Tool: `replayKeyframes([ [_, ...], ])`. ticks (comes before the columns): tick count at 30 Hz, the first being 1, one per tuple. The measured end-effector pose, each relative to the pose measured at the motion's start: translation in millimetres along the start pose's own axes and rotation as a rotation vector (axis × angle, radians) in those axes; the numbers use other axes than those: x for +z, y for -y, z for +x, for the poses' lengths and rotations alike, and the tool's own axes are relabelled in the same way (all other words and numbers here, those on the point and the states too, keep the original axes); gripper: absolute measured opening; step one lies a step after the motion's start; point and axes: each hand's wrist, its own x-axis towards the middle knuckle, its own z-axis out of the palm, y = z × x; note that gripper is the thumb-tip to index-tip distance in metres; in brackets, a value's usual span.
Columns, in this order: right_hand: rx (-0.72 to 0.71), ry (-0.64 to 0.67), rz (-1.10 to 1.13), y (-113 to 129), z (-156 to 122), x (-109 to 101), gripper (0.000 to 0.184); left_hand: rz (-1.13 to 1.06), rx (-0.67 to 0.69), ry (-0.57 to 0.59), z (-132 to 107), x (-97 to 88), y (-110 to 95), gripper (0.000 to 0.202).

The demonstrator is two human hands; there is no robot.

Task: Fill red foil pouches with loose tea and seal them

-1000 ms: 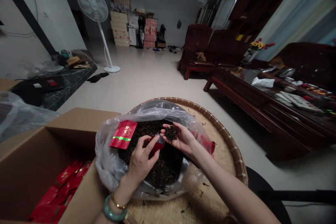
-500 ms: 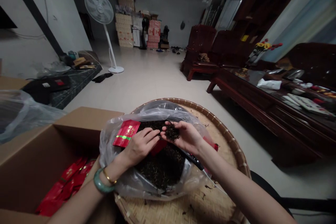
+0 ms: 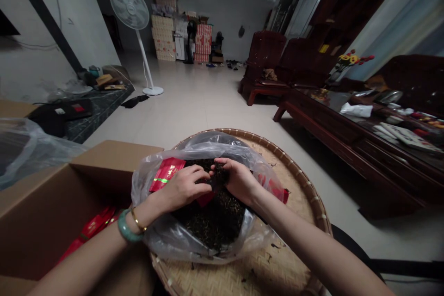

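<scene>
A clear plastic bag (image 3: 156,240) of dark, twisted tea leaves (image 3: 218,226) lies open on a round woven bamboo tray (image 3: 277,268). Over the bag, my left hand (image 3: 185,187) has its fingers curled down around a red packet (image 3: 206,199), mostly hidden beneath them. My right hand (image 3: 239,180) is closed around a small clump of tea leaves (image 3: 220,173), tipped inward close to my left fingertips. Another red packet (image 3: 168,171) with a green stripe rests at the bag's left side, behind my left hand.
To the left, an open cardboard box (image 3: 114,155) holds several red packets (image 3: 92,229). More red packaging (image 3: 274,189) lies on the tray's right side, with scattered leaves nearby. A white standing fan (image 3: 130,7), a dark wooden table (image 3: 322,122) and stacked boxes (image 3: 163,37) are farther off.
My right hand has turned from palm up to tipped inward, its fingers closing round the tea leaves. My left hand has shifted slightly left and down.
</scene>
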Motion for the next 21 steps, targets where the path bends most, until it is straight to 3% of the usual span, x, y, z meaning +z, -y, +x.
replayKeyframes([
  [5, -0.066, -0.052, -0.064, -6, 3, 1, 0.022, -0.027, -0.09, -0.056, -5, 6.9, -3, 0.022],
  [10, -0.165, -0.054, -0.257, -15, 3, -4, 0.042, -0.017, -0.128, -0.053, -6, 7.6, -4, 0.023],
  [16, -0.428, 0.085, -0.848, -22, 0, -16, 0.053, 0.019, -0.127, -0.085, -6, 2.1, -4, 0.028],
  [21, -0.622, 0.165, -1.297, -18, -4, -19, 0.041, 0.024, -0.119, -0.079, -9, 2.4, -4, 0.028],
])
